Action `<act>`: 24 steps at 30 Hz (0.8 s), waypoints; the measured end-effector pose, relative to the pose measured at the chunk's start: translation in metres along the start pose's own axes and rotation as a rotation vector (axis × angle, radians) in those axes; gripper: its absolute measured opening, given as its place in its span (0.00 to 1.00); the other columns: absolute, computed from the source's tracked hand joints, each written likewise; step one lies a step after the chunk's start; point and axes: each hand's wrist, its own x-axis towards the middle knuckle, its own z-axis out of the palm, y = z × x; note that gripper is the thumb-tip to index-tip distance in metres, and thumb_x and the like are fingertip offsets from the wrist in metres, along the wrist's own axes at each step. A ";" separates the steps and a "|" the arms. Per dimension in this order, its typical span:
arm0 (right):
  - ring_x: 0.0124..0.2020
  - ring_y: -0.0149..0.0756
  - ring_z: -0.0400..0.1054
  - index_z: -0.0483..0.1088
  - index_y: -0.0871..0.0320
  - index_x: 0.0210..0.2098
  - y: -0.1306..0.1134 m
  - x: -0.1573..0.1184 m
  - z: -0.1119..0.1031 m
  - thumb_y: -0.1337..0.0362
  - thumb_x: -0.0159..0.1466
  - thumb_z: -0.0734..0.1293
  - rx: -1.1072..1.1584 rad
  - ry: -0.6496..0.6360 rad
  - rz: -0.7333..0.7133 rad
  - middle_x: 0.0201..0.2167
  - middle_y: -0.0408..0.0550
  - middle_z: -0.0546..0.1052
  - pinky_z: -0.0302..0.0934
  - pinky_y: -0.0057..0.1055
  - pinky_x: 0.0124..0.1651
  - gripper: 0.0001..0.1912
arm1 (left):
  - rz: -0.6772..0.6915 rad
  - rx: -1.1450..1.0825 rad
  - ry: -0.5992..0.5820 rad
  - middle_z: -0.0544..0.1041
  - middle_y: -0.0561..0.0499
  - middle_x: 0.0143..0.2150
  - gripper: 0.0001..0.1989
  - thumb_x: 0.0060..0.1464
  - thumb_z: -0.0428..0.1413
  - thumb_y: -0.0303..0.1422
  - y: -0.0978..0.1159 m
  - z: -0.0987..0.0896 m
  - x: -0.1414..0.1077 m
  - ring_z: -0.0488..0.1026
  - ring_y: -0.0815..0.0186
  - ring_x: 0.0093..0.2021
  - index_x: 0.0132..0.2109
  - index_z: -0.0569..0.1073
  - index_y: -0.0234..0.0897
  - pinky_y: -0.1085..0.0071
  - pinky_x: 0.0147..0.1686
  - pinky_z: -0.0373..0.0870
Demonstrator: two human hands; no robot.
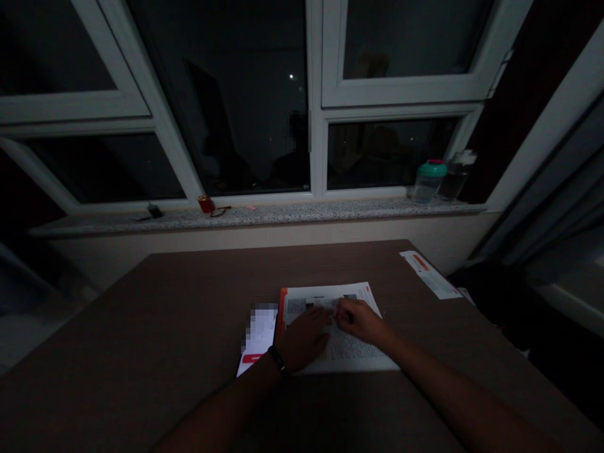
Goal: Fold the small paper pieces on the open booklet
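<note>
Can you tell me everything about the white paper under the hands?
The white paper lies flat on the brown table. It has an orange-red left edge, small pictures near the top and writing too tiny to read. The left hand and curled right hand rest on it; a lit phone lies beside it.

2 forearms (453, 390) angled inward; left hand (302, 340) palm down, flattened; right hand (362, 321) curled.

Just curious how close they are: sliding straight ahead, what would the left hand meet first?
Probably the right hand, curled just beyond the left hand over the printed page; dimness hides any gap.
</note>
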 end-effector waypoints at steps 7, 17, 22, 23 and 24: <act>0.24 0.28 0.63 0.66 0.56 0.29 -0.007 -0.005 0.001 0.73 0.54 0.67 0.120 -0.181 -0.079 0.23 0.37 0.68 0.54 0.23 0.28 0.06 | 0.020 0.009 -0.013 0.69 0.46 0.58 0.19 0.55 0.54 0.23 0.002 -0.002 0.002 0.64 0.58 0.60 0.54 0.66 0.39 0.57 0.62 0.60; 0.27 0.33 0.64 0.64 0.56 0.28 0.011 0.002 -0.011 0.71 0.55 0.66 -0.019 0.228 0.172 0.26 0.41 0.70 0.56 0.28 0.33 0.06 | -0.009 0.132 -0.017 0.69 0.46 0.55 0.19 0.57 0.54 0.25 0.009 -0.006 0.002 0.64 0.57 0.58 0.56 0.66 0.39 0.56 0.60 0.60; 0.38 0.39 0.65 0.66 0.56 0.29 0.019 0.001 -0.016 0.73 0.54 0.65 -0.128 0.272 0.113 0.32 0.45 0.70 0.58 0.35 0.45 0.06 | -0.013 0.267 -0.048 0.70 0.46 0.53 0.21 0.57 0.49 0.18 0.008 -0.004 0.004 0.65 0.57 0.56 0.56 0.68 0.38 0.57 0.58 0.62; 0.40 0.40 0.65 0.67 0.57 0.30 0.019 0.001 -0.016 0.73 0.54 0.65 -0.155 0.271 0.110 0.33 0.46 0.70 0.58 0.37 0.47 0.06 | -0.007 0.274 -0.038 0.70 0.47 0.53 0.21 0.58 0.48 0.18 0.008 -0.004 0.004 0.65 0.57 0.56 0.56 0.69 0.39 0.57 0.58 0.63; 0.42 0.42 0.65 0.68 0.57 0.32 0.018 0.001 -0.016 0.73 0.54 0.65 -0.183 0.266 0.109 0.35 0.47 0.71 0.58 0.39 0.48 0.08 | -0.004 0.273 -0.026 0.70 0.48 0.53 0.21 0.59 0.48 0.18 0.007 -0.003 0.003 0.65 0.57 0.56 0.56 0.69 0.39 0.57 0.57 0.63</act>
